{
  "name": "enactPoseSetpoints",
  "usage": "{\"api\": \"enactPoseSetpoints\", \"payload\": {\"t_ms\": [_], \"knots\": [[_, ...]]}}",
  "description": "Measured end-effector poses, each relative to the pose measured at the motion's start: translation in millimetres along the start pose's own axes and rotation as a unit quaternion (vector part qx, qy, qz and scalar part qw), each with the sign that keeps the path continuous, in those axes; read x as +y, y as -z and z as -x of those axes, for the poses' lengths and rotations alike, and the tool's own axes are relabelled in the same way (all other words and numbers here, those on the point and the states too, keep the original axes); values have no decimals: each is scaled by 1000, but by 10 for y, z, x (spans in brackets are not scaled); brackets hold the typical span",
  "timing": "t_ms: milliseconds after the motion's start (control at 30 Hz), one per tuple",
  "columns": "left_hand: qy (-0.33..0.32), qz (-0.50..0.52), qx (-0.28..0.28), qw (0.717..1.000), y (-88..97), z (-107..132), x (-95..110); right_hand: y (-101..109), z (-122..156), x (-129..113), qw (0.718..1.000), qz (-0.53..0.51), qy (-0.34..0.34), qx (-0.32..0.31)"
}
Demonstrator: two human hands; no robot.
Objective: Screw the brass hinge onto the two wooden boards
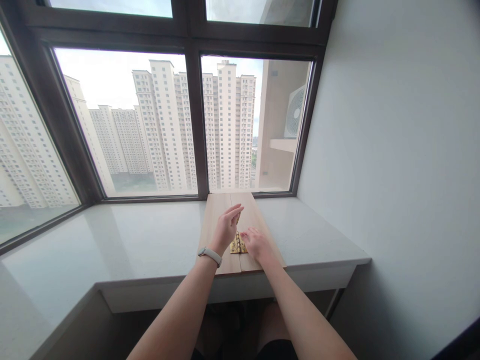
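Two pale wooden boards (pixel 264 225) lie side by side, with a narrow seam between them. Across the seam near their front end rests a brass hinge (pixel 236 245). My right hand (pixel 257 243) is low over the hinge's right side, its bent fingers pressed on it and covering part of that leaf. Above the boards, slightly farther from me, is my left hand (pixel 227 226), its fingers held together and curved. A small dark brownish thing (pixel 238 218) shows at its palm, too small to name. A light-strapped watch is on my left wrist.
The boards lie on a white sill counter (pixel 150 235) whose front edge overhangs a space where my legs are. Dark-framed windows (pixel 193 125) rise behind it, with the boards' far end close to the frame. A white wall (pixel 375 150) stands at the right.
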State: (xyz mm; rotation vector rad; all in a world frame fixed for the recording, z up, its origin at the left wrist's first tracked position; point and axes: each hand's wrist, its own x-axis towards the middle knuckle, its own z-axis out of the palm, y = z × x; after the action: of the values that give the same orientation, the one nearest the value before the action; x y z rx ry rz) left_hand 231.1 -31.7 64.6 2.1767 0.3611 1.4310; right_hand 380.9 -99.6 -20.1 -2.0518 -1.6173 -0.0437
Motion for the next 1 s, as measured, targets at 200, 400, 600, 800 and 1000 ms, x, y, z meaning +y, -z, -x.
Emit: {"api": "enactPoseSetpoints", "payload": {"t_ms": [200,400,600,800,1000], "knots": [[12,-3,22,1000,-23,3,-10,-7,1,5,1000,-2,6,7],[13,-6,43,999,-6,14,-23,-10,1,4,1000,-5,7,9],[5,-16,19,1000,6,30,4,-23,1,22,1000,-6,9,7],[14,-4,29,999,-35,37,-19,-47,-18,50,1000,-10,15,12],[20,23,36,999,-13,25,-51,-60,-21,47,1000,-10,14,18]]}}
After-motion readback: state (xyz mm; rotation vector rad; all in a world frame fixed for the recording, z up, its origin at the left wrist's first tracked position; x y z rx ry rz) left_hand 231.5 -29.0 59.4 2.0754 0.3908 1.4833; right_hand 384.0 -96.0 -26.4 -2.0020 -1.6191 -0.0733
